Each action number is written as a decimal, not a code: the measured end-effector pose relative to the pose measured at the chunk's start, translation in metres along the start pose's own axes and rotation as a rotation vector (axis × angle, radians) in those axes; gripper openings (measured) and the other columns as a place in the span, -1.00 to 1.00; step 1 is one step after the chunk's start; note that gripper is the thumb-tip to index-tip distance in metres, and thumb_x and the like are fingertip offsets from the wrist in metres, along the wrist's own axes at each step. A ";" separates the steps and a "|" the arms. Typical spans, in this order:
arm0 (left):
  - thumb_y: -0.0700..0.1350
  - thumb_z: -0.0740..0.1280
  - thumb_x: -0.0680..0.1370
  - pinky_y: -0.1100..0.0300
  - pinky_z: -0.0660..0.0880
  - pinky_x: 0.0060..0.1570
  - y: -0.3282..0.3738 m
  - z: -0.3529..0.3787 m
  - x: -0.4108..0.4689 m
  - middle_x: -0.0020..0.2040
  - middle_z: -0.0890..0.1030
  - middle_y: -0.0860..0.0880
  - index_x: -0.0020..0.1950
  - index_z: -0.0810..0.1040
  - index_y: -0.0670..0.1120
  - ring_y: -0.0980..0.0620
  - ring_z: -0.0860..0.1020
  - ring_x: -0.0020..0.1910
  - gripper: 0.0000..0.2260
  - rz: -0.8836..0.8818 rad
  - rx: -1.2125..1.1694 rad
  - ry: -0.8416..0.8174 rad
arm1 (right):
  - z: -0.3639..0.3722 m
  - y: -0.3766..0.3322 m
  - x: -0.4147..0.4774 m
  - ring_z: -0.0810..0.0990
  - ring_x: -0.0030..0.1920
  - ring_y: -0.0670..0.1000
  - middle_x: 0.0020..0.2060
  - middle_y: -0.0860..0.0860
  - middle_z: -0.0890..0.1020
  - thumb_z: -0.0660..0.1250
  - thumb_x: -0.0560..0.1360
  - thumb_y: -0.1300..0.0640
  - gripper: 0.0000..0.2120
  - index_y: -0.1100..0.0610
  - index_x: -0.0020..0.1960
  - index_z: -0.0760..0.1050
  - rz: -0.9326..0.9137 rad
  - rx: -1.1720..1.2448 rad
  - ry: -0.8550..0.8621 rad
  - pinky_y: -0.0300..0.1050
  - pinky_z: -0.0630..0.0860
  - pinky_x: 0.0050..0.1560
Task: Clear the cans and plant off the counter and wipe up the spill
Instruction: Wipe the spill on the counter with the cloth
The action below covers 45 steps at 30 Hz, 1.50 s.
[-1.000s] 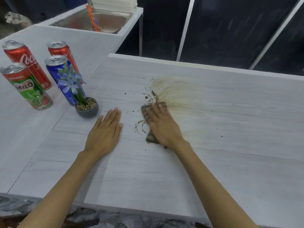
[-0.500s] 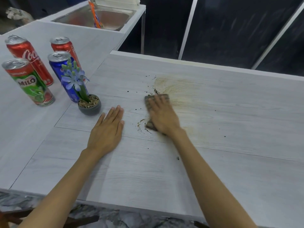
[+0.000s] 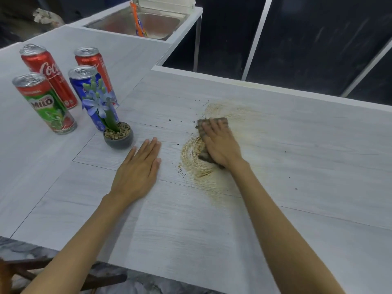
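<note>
Centrally, in the head view, the right hand (image 3: 220, 145) lies palm down on a brownish cloth (image 3: 212, 120), its fingers straight and together, pressing the cloth flat against the pale wood-grain counter (image 3: 297, 209) rather than curling round it. The cloth shows only beyond the fingertips and at the thumb side of the hand. It sits on the spill (image 3: 194, 161), a tan smear with curved streaks to the left of the hand, a fainter patch above and to the right, and dark specks scattered round the edges.

The left hand (image 3: 137, 166) rests flat on the counter beside the smear, fingers extended and close together, holding nothing.

At the left stand four upright cans: a green Milo can (image 3: 46, 105) nearest, a red Coca-Cola can (image 3: 49, 75) behind it, a blue can (image 3: 84, 83) and a second red can (image 3: 93, 64). The potted plant (image 3: 118, 135), blue-flowered in a small dark bowl topped with pebbles, stands just in front of the blue can, near the left fingertips.

Behind, a steel sink (image 3: 161, 32) holds an orange packet (image 3: 137, 22).
</note>
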<state>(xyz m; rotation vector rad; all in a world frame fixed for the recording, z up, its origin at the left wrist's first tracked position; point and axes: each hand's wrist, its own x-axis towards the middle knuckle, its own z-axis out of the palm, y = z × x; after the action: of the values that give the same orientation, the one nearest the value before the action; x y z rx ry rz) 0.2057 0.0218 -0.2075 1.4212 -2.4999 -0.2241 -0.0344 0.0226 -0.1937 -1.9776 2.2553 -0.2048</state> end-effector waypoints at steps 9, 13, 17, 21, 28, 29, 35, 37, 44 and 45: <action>0.15 -0.32 0.48 0.22 -0.15 0.47 0.001 -0.001 0.000 0.53 -0.03 0.10 0.52 -0.05 -0.01 0.23 -0.09 0.49 -0.38 -0.027 0.013 -0.013 | -0.027 0.076 -0.067 -0.17 0.53 -0.10 0.52 -0.14 -0.08 -0.22 0.50 -0.18 -0.46 -0.12 0.47 -0.10 -0.253 0.160 -0.060 -0.05 -0.18 0.54; 0.17 -0.31 0.48 0.25 -0.16 0.47 0.001 -0.001 0.001 0.52 -0.05 0.15 0.51 -0.05 0.02 0.27 -0.11 0.47 -0.39 -0.045 0.005 -0.011 | -0.030 0.107 0.034 -0.03 0.54 0.05 0.54 0.06 0.07 -0.01 0.63 0.11 -0.54 0.07 0.52 0.07 -0.022 0.079 0.041 0.02 -0.08 0.53; 0.18 -0.30 0.48 0.26 -0.15 0.46 0.001 -0.001 0.002 0.52 -0.05 0.17 0.51 -0.04 0.04 0.28 -0.11 0.46 -0.39 -0.074 -0.006 -0.008 | -0.008 0.045 0.092 0.05 0.52 0.17 0.51 0.15 0.14 -0.08 0.63 0.15 -0.53 0.20 0.52 0.03 -0.229 0.017 0.020 0.11 -0.04 0.52; 0.18 -0.30 0.47 0.26 -0.15 0.45 0.004 -0.001 0.003 0.53 -0.02 0.14 0.51 -0.03 0.03 0.28 -0.10 0.46 -0.38 -0.104 0.002 -0.005 | 0.001 0.007 0.033 -0.18 0.54 0.02 0.55 0.02 -0.09 -0.28 0.56 -0.06 -0.44 0.04 0.53 -0.09 -0.437 0.036 -0.088 0.02 -0.17 0.54; 0.20 -0.26 0.49 0.25 -0.13 0.47 0.005 -0.001 0.003 0.52 -0.01 0.16 0.51 -0.03 0.06 0.27 -0.08 0.48 -0.40 -0.126 -0.013 0.004 | -0.035 0.094 0.024 -0.17 0.51 -0.13 0.50 -0.16 -0.08 -0.25 0.42 -0.24 -0.36 -0.11 0.48 -0.08 -0.461 0.153 -0.116 0.00 -0.22 0.51; 0.21 -0.26 0.49 0.25 -0.13 0.47 0.005 -0.001 0.003 0.52 -0.02 0.17 0.51 -0.03 0.07 0.27 -0.08 0.48 -0.40 -0.132 -0.013 0.005 | -0.038 0.100 0.047 -0.16 0.53 -0.07 0.52 -0.09 -0.07 -0.23 0.45 -0.21 -0.36 -0.06 0.50 -0.04 -0.388 0.108 -0.101 0.05 -0.19 0.51; 0.21 -0.27 0.50 0.29 -0.16 0.45 0.005 -0.002 0.004 0.51 -0.06 0.20 0.51 -0.07 0.09 0.28 -0.11 0.48 -0.42 -0.139 0.003 -0.002 | -0.014 0.049 0.143 0.01 0.51 0.23 0.50 0.21 0.12 -0.22 0.57 -0.01 -0.42 0.22 0.52 -0.05 -0.375 -0.129 -0.057 0.22 0.04 0.48; 0.21 -0.27 0.50 0.31 -0.18 0.44 0.004 -0.003 0.004 0.51 -0.06 0.21 0.51 -0.06 0.10 0.29 -0.11 0.48 -0.42 -0.142 0.005 0.003 | 0.000 0.024 0.122 0.02 0.52 0.22 0.51 0.20 0.12 -0.05 0.60 0.00 -0.45 0.18 0.52 -0.02 -0.546 -0.148 -0.024 0.26 0.04 0.48; 0.21 -0.27 0.51 0.31 -0.20 0.44 0.005 -0.003 0.004 0.51 -0.09 0.22 0.51 -0.08 0.11 0.31 -0.14 0.48 -0.43 -0.139 0.005 -0.004 | -0.028 0.075 0.045 -0.19 0.50 -0.17 0.50 -0.16 -0.05 -0.18 0.47 -0.25 -0.36 -0.06 0.51 0.01 -0.752 0.217 -0.175 -0.20 -0.27 0.48; 0.21 -0.28 0.51 0.31 -0.20 0.44 0.005 -0.003 0.004 0.51 -0.09 0.23 0.51 -0.09 0.11 0.31 -0.14 0.47 -0.43 -0.137 0.007 -0.004 | -0.032 0.084 0.060 -0.18 0.50 -0.16 0.50 -0.16 -0.06 -0.16 0.46 -0.25 -0.35 -0.05 0.51 0.03 -0.674 0.209 -0.140 -0.15 -0.25 0.49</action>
<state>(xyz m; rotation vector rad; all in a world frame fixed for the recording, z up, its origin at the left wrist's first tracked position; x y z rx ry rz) 0.2007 0.0209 -0.2025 1.5981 -2.4099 -0.2446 -0.1302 -0.0254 -0.1791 -2.4547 1.3503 -0.3361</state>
